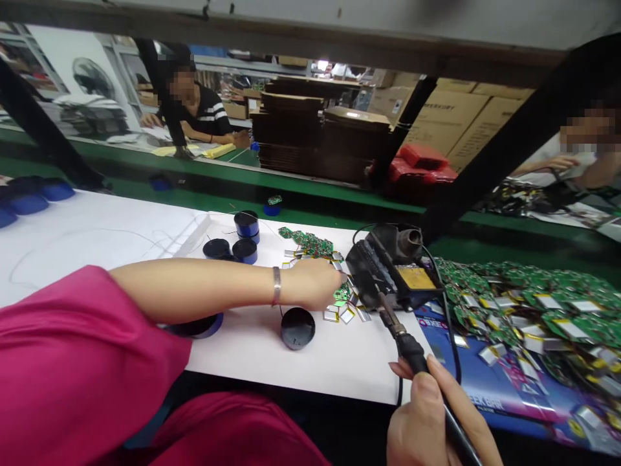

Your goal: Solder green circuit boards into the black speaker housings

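Head camera, looking forward and down: we had the soldering iron [412, 353] in our right hand [431, 414], its black handle running between the thumb and forefinger, which were closed around it. The metal tip lay ahead of those fingers, pointing away from us toward the black iron stand [361, 262]; whether it touched the stand, we could not tell. A yellow sponge [416, 278] sat in the stand's tray.

Our left hand [313, 285] reached across the white worktop [349, 356], its fingers curled beside the pile of green circuit boards [313, 243]. We could not tell whether they grasped anything, since the hand itself hid most of them. One green board [341, 297] lay just beside those fingers, with silver battery cells [331, 316] spread near it. Closer to us stood a round black cup [297, 328]. A larger heap of boards and cells [524, 304] lay to the right, over a blue printed sheet [436, 331].
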`<state>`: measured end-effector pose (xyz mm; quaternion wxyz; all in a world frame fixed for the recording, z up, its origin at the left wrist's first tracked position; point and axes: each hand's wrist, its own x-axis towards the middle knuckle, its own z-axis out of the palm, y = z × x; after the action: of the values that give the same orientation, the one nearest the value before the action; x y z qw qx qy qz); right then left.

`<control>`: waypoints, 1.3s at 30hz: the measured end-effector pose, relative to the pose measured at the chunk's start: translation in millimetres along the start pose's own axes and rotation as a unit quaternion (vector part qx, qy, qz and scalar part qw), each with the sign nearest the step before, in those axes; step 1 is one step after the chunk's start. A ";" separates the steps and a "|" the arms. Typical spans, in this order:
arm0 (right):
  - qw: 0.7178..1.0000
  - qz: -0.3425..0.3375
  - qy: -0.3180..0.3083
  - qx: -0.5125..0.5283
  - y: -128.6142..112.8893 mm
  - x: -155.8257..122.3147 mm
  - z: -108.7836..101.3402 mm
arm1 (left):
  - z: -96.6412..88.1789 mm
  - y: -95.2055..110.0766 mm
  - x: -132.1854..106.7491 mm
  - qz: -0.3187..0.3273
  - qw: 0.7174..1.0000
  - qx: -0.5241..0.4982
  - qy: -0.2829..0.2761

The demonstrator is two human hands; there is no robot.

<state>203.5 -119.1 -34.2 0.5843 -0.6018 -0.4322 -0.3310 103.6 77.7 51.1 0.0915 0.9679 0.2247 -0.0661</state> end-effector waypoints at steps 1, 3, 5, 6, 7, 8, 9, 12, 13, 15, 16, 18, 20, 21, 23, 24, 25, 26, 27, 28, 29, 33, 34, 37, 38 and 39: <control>1.000 0.014 -0.010 0.004 -2.8 1.2 -0.7 | 2.4 0.0 9.5 -0.009 1.000 -0.005 0.003; 0.998 0.055 -0.022 0.018 -10.9 4.4 -0.9 | 9.1 -0.1 24.1 -0.018 1.000 -0.020 0.005; 0.993 0.102 -0.027 0.044 -20.6 8.6 0.9 | 15.9 -0.1 32.8 -0.026 0.999 -0.047 0.007; 0.990 0.125 -0.026 0.062 -25.2 11.0 2.4 | 18.4 -0.3 35.3 -0.031 0.997 -0.065 0.008; 0.986 0.142 -0.023 0.080 -29.5 13.4 4.2 | 20.0 -0.8 37.0 -0.037 0.996 -0.086 0.009; 0.983 0.155 -0.022 0.098 -33.1 15.6 6.2 | 20.4 -1.5 37.9 -0.047 0.993 -0.111 0.008; 0.980 0.164 -0.020 0.115 -36.2 17.6 8.3 | 19.6 -2.7 38.2 -0.058 0.989 -0.139 0.006; 0.973 0.176 -0.012 0.149 -41.7 21.1 14.7 | 11.9 -7.7 34.6 -0.110 0.964 -0.243 0.000; 0.972 0.181 -0.008 0.152 -42.3 21.3 16.6 | 8.3 -9.2 31.5 -0.130 0.950 -0.283 -0.001; 0.971 0.185 -0.015 0.148 -41.8 20.2 20.1 | 0.8 -10.3 21.9 -0.167 0.916 -0.365 -0.006; 0.972 0.182 -0.027 0.144 -40.7 19.0 21.9 | -2.5 -9.6 15.7 -0.181 0.896 -0.405 -0.010; 0.976 0.159 -0.067 0.129 -37.7 15.6 25.8 | -7.5 -5.7 1.5 -0.200 0.857 -0.475 -0.021; 0.980 0.125 -0.106 0.114 -35.1 11.6 30.7 | -9.9 0.1 -13.3 -0.215 0.824 -0.524 -0.021; 0.980 0.109 -0.124 0.107 -34.3 9.5 33.6 | -10.0 3.0 -20.4 -0.224 0.803 -0.552 -0.014; 0.978 0.083 -0.159 0.104 -34.1 5.4 39.3 | -8.2 7.1 -33.4 -0.241 0.755 -0.610 0.014; 0.977 0.075 -0.171 0.108 -34.5 3.5 42.0 | -6.5 8.2 -39.2 -0.245 0.731 -0.636 0.032; 0.975 0.068 -0.179 0.112 -35.2 1.8 44.4 | -4.3 8.5 -44.6 -0.246 0.711 -0.657 0.050; 0.974 0.064 -0.181 0.117 -36.0 0.3 46.4 | -1.8 8.4 -49.7 -0.244 0.697 -0.671 0.067; 0.974 0.060 -0.180 0.121 -36.9 -0.9 47.9 | 1.0 7.9 -54.4 -0.242 0.690 -0.677 0.082; 0.975 0.055 -0.179 0.122 -37.9 -1.6 49.1 | 4.2 7.4 -58.8 -0.240 0.684 -0.683 0.095; 0.975 0.048 -0.180 0.120 -39.1 -1.9 50.0 | 7.5 7.1 -62.8 -0.239 0.677 -0.688 0.107; 0.981 -0.037 -0.166 0.091 -44.0 0.5 52.4 | 20.7 8.5 -75.3 -0.221 0.649 -0.715 0.134; 0.981 -0.065 -0.162 0.087 -44.5 1.4 53.0 | 23.1 8.7 -78.0 -0.212 0.645 -0.721 0.136; 0.980 -0.108 -0.150 0.069 -42.3 4.0 53.7 | 26.7 4.7 -87.6 -0.197 0.659 -0.703 0.182; 0.983 -0.103 -0.142 0.055 -40.4 4.6 53.5 | 27.3 1.5 -92.0 -0.202 0.673 -0.675 0.224; 0.986 -0.094 -0.131 0.039 -38.1 5.1 53.1 | 28.1 -2.4 -96.8 -0.214 0.689 -0.637 0.270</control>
<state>165.4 -68.1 -18.9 0.5117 -0.5736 -0.5723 -0.2857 13.9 33.1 39.7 0.6051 0.5784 0.4287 0.3398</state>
